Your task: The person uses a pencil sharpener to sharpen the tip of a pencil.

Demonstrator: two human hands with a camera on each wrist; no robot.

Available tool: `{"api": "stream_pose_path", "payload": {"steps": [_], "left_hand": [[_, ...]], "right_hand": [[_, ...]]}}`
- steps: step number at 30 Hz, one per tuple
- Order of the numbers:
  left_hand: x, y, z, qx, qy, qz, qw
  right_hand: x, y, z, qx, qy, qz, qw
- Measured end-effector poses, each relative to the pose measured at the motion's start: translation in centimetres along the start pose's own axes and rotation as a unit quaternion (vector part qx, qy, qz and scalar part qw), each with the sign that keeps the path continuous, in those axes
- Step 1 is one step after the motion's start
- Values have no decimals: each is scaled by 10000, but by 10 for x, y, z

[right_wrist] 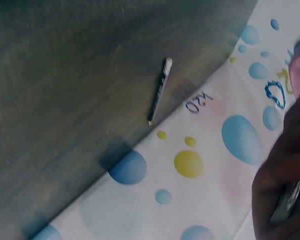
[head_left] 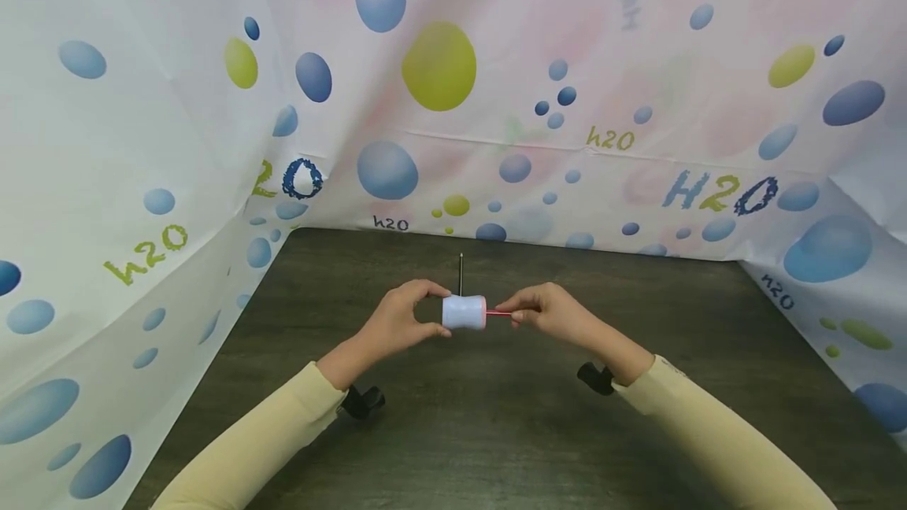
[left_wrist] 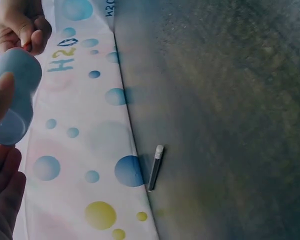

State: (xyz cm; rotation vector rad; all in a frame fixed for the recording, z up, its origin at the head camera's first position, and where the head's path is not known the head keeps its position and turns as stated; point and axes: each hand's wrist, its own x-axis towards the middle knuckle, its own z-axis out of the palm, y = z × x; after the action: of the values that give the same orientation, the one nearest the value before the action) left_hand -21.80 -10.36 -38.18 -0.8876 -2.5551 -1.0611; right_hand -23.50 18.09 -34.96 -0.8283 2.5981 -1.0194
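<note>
My left hand (head_left: pixel 400 317) holds a light blue pencil sharpener (head_left: pixel 464 312) with a narrowed waist and a pink end, thumb on the near side and fingers on the far side. The sharpener lies sideways above the table, its pink end facing right. From that end sticks a red pencil (head_left: pixel 501 313), which my right hand (head_left: pixel 556 315) pinches between thumb and fingers. The pencil's shiny rear part (right_wrist: pixel 288 202) shows below the right hand in the right wrist view; its front is hidden inside the sharpener.
A black pencil (left_wrist: pixel 155 169) with a white end lies on the dark wooden table (head_left: pixel 524 431), near its far edge. White sheeting (head_left: pixel 496 132) printed with blue and green dots stands behind and at both sides. Each wrist carries a small black camera (head_left: pixel 363 402).
</note>
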Motion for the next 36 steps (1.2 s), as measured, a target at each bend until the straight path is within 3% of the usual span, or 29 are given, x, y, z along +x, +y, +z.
{"api": "stream_pose_path", "payload": {"steps": [6,9,12,15,18,20,24,30,33,36], "left_hand": [[6,0,-3,-707,45,24,9975],[9,-1,-7,-1394,-173,-319,9896],[10,-2,-10,-2099,-495,-1093,9703],[11,-3,-13,-2603,-844,-1895,9430],[10,-7,-13,-2900,-1191,-2374,9194],[9,-8,-11,-2964,-1354,-2554,9103],[9,-9,-6,-2961,-1514,-2632,9056],[9,-8,1,-2831,-1464,-2790,9059],[10,-9,2,-2814,-1368,-2766,9086],[11,-10,2,-2758,-1329,-2587,9162]], "right_hand": [[-11,-4,10,153,766,-8,9969],[-15,-6,15,-91,1189,-260,9925],[-17,-6,18,-859,1730,-725,9785],[-19,-5,20,-1529,2221,-1117,9565],[-20,-3,21,-1735,2424,-1356,9449],[-20,-2,21,-1789,2503,-1463,9402],[-20,2,24,-1974,2680,-1864,9244],[-14,7,31,-2338,2963,-2844,8813],[-11,9,34,-2249,2986,-2909,8807],[-10,10,35,-2073,2885,-2710,8946]]}}
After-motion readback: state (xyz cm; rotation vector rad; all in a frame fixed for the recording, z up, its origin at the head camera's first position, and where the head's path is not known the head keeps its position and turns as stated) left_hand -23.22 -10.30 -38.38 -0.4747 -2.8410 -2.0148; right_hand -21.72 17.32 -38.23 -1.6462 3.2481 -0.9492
